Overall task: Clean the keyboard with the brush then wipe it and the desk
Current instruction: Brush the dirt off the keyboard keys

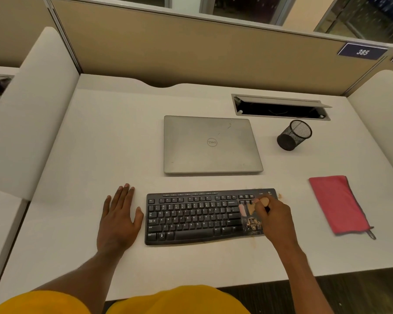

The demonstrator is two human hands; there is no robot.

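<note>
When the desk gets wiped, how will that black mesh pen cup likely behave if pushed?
The mesh pen cup looks empty and is open wire mesh, so it is probably light and would slide easily on the smooth desk. Its base looks narrower than its rim, so a high push might tip it; being round, it could then roll.

An office cubicle: tan partition (191, 48), number plate 385 (361, 52), desk (100, 137), laptop (211, 143)

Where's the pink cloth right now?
In the head view, the pink cloth lies flat on the desk, to the right of the keyboard and nearer us than the mesh pen cup.
</note>
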